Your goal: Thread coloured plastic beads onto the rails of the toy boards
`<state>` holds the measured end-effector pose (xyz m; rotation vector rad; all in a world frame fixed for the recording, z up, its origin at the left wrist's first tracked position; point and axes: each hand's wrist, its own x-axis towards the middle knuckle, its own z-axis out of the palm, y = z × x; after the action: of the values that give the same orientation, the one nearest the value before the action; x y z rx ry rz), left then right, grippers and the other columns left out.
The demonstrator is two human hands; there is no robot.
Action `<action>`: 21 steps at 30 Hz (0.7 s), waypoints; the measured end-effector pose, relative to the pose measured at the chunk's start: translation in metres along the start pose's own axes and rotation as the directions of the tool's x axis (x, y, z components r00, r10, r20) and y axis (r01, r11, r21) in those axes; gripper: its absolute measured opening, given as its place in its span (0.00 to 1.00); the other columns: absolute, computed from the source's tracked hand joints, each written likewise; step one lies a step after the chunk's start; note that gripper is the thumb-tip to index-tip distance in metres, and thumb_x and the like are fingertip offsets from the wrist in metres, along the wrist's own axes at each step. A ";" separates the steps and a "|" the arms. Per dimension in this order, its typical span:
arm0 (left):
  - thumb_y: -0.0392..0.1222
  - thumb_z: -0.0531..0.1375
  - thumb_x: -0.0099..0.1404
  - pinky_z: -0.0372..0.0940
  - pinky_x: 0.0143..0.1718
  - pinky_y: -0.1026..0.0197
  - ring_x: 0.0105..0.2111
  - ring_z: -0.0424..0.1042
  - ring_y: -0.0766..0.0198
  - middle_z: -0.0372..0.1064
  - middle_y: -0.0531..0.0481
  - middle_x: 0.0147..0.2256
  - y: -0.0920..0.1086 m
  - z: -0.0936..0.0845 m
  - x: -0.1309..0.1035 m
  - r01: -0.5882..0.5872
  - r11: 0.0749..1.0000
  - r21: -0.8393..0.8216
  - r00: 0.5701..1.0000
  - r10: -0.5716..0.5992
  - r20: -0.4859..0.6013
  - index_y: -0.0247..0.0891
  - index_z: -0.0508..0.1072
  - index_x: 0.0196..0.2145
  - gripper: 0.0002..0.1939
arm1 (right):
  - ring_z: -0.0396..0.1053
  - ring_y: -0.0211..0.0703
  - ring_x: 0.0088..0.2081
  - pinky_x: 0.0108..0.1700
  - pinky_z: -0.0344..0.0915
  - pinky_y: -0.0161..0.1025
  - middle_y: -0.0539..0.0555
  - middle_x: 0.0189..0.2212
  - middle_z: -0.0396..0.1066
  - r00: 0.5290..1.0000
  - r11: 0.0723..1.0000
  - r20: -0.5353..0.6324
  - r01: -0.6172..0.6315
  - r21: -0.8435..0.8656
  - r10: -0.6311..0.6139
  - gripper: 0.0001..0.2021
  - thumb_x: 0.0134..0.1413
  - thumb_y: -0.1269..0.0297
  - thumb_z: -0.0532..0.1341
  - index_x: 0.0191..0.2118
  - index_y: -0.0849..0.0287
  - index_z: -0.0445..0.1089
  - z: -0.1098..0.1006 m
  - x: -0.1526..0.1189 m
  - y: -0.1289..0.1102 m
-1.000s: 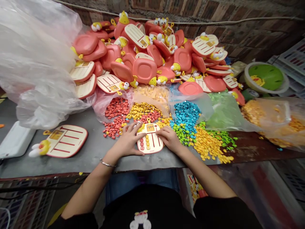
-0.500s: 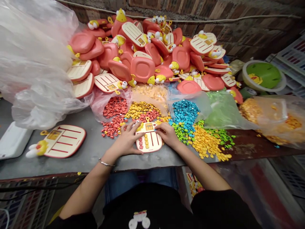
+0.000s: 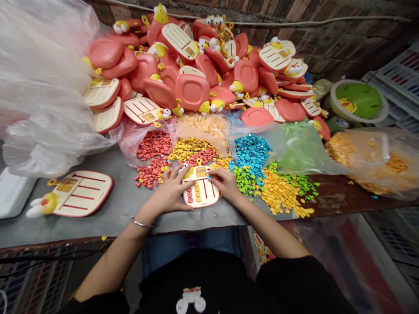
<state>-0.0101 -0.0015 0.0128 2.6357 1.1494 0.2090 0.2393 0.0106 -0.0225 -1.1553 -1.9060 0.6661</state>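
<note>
A cream slotted toy board [image 3: 207, 198] with a chicken head lies in front of me on the table. Its first slot carries red pieces [image 3: 190, 195] and the second yellow pieces [image 3: 197, 192]; the other two slots show bare red lines. My left hand [image 3: 172, 191] grips the board's left side, thumb along the near edge and fingers over the chicken head, which they partly hide. The fingertips of my right hand [image 3: 226, 185] pinch a small blue piece [image 3: 209, 177] at the top of the third slot.
Loose red [image 3: 152, 172], blue [image 3: 251, 150], green [image 3: 250, 181] and yellow pieces [image 3: 283, 192] spill from plastic bags beyond my hands. Another slotted board [image 3: 87, 194] lies at left. Coral-backed boards [image 3: 192, 91] are heaped against the brick wall. A bowl [image 3: 332, 98] stands at right.
The view has shifted slightly, so everything sits a little further left. My right fingertips stay near the top of the third slot with the blue piece, and the left hand keeps its grip.
</note>
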 end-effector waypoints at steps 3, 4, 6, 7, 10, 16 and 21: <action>0.65 0.68 0.48 0.46 0.57 0.35 0.64 0.44 0.31 0.43 0.33 0.68 0.000 0.001 0.000 -0.010 1.000 0.008 1.000 0.010 0.001 0.42 0.72 0.55 0.40 | 0.71 0.44 0.34 0.38 0.67 0.41 0.54 0.33 0.75 1.000 0.999 -0.018 -0.024 -0.034 0.024 0.05 0.58 0.62 0.64 0.39 0.57 0.73 0.006 -0.001 -0.004; 0.65 0.68 0.48 0.46 0.57 0.36 0.64 0.44 0.31 0.43 0.33 0.68 0.000 0.001 0.000 -0.013 1.000 0.009 1.000 0.013 0.001 0.42 0.72 0.55 0.40 | 0.71 0.44 0.34 0.38 0.67 0.41 0.54 0.32 0.75 1.000 0.998 -0.022 -0.022 -0.055 0.021 0.06 0.58 0.62 0.64 0.38 0.57 0.73 0.009 -0.001 -0.006; 0.65 0.68 0.48 0.46 0.57 0.36 0.64 0.44 0.31 0.43 0.33 0.68 0.001 0.001 0.000 -0.016 1.000 0.011 1.000 0.016 0.003 0.42 0.72 0.55 0.40 | 0.71 0.45 0.36 0.39 0.67 0.42 0.54 0.32 0.74 1.000 0.994 -0.010 0.010 -0.110 -0.011 0.06 0.58 0.61 0.64 0.38 0.58 0.73 0.013 -0.001 -0.009; 0.65 0.68 0.48 0.46 0.57 0.36 0.65 0.44 0.31 0.43 0.34 0.68 0.001 0.001 0.000 -0.016 1.000 0.012 1.000 0.016 0.002 0.42 0.71 0.55 0.40 | 0.70 0.46 0.37 0.40 0.67 0.42 0.55 0.32 0.73 0.999 0.990 0.007 0.037 -0.139 -0.036 0.06 0.58 0.62 0.64 0.38 0.58 0.73 0.015 0.000 -0.010; 0.65 0.68 0.48 0.46 0.57 0.36 0.65 0.44 0.32 0.42 0.35 0.69 0.001 0.001 0.000 -0.017 1.000 0.011 1.000 0.017 -0.005 0.43 0.71 0.55 0.41 | 0.68 0.48 0.41 0.43 0.67 0.44 0.56 0.35 0.71 0.991 0.968 0.059 0.128 -0.217 -0.118 0.06 0.59 0.63 0.63 0.39 0.58 0.74 0.015 0.000 -0.013; 0.68 0.67 0.47 0.46 0.56 0.35 0.64 0.46 0.33 0.45 0.36 0.68 0.001 -0.001 0.000 0.000 1.000 0.029 1.000 0.000 -0.011 0.44 0.71 0.55 0.42 | 0.65 0.48 0.42 0.44 0.66 0.45 0.58 0.37 0.70 0.970 0.926 0.130 0.236 -0.296 -0.206 0.06 0.61 0.67 0.60 0.42 0.59 0.73 0.007 -0.006 -0.019; 0.69 0.66 0.48 0.44 0.57 0.35 0.64 0.48 0.33 0.44 0.37 0.68 0.000 0.002 -0.001 -0.010 0.999 0.048 0.999 0.011 -0.032 0.47 0.70 0.57 0.42 | 0.63 0.48 0.40 0.41 0.65 0.44 0.60 0.36 0.68 0.956 0.850 0.177 0.291 -0.440 -0.236 0.07 0.62 0.66 0.58 0.40 0.62 0.73 0.006 -0.008 -0.023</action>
<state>-0.0105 -0.0026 0.0110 2.6897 1.1652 0.2297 0.2258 -0.0074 -0.0110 -1.1169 -2.3514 0.1241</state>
